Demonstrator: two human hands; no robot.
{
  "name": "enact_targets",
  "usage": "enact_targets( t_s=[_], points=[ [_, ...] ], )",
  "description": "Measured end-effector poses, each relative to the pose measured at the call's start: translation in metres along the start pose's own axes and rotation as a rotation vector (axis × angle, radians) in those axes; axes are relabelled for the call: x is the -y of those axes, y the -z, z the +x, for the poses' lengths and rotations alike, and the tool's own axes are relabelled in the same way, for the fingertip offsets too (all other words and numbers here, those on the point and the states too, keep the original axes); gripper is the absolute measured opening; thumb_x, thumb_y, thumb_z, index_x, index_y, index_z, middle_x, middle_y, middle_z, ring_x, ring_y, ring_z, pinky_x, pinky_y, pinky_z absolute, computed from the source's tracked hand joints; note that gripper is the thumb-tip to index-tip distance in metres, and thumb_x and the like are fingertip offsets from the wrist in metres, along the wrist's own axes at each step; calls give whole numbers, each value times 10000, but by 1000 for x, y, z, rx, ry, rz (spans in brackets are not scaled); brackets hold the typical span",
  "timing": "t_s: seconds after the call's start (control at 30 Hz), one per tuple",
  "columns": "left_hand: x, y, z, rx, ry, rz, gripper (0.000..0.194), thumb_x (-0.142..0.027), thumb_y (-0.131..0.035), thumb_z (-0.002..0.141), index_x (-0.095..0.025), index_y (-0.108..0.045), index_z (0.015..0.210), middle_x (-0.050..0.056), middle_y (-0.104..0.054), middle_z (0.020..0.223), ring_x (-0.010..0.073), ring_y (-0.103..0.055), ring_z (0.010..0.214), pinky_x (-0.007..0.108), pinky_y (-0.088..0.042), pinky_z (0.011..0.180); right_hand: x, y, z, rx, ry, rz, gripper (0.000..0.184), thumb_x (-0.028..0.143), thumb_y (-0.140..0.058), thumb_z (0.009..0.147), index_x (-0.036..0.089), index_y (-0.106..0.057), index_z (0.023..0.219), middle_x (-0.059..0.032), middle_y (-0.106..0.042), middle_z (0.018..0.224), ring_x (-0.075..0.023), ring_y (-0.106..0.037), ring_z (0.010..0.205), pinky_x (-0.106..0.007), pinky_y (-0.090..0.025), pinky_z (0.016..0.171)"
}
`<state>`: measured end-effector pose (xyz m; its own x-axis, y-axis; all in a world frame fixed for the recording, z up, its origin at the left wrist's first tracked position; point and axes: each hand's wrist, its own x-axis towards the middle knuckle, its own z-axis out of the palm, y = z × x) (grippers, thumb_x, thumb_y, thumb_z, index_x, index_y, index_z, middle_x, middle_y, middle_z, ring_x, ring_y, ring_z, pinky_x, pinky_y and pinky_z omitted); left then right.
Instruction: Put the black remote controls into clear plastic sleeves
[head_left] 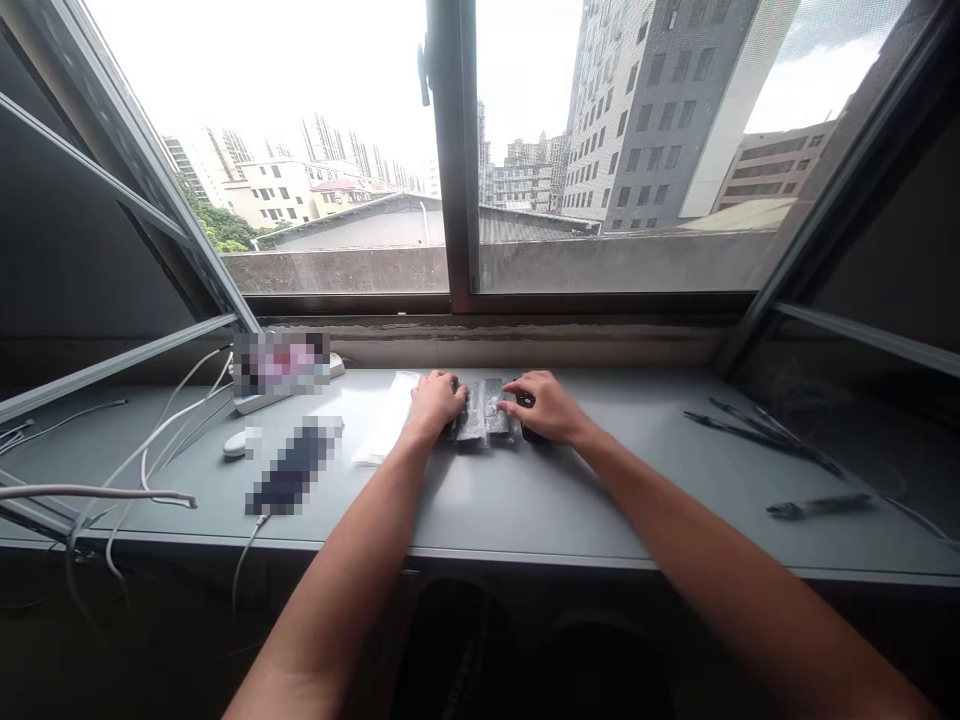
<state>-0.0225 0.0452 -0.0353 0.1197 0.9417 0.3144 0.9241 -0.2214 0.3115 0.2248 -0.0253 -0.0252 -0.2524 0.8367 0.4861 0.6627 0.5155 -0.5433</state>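
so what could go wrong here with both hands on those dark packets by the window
1. The left hand and right hand press on the dark packets; a push forward might slide them toward the window sill.
2. The clear plastic sheet lies right beside the left hand and could be brushed off its place.
3. The white cables trail over the desk edge; an elbow could snag them.

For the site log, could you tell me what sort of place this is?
Probably a makeshift desk on a windowsill high in a city building: towers show through the window, and white cables lie on the sill beside dark packets under both hands.
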Motion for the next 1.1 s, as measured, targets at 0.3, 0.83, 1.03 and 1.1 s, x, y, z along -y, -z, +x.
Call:
enact_targets(
  t_s=[0.3,0.83,1.03,1.1],
  points=[
    [-2,-2,-1,11,-10,-5,443,-422,-571,1035,-215,-724,1395,204,-664,1457,429,-587,1365,559,-484,1106,14,0,0,238,220,-7,350,400,-1023,735,286,-860,1024,-88,-757,1110,-326,-650,1103,-461,-476,1035],
    [-14,10,0,-173,-252,-322,348,-294,-595,1051,-222,-760,1349,89,-825,1156,298,-697,1231,412,-516,1111,25,2,-2,12,48,282,384,589,-737,982,233,-682,846,-68,-680,977,-231,-632,838,-404,-551,811],
    [-24,23,-8,-31,-240,-500,388,-424,-477,1125,-252,-801,1252,40,-831,879,259,-774,924,341,-545,899,29,1,0,-145,-26,461,399,610,-774,945,222,-693,901,-93,-677,1090,-268,-694,1051,-409,-640,880],
    [-24,22,-9,-24,-245,-532,390,-427,-485,1124,-244,-781,1299,57,-835,946,269,-772,973,344,-534,908,31,1,-1,-127,15,521,402,599,-807,926,214,-698,893,-112,-664,1176,-280,-693,1131,-435,-655,945]
  ],
)
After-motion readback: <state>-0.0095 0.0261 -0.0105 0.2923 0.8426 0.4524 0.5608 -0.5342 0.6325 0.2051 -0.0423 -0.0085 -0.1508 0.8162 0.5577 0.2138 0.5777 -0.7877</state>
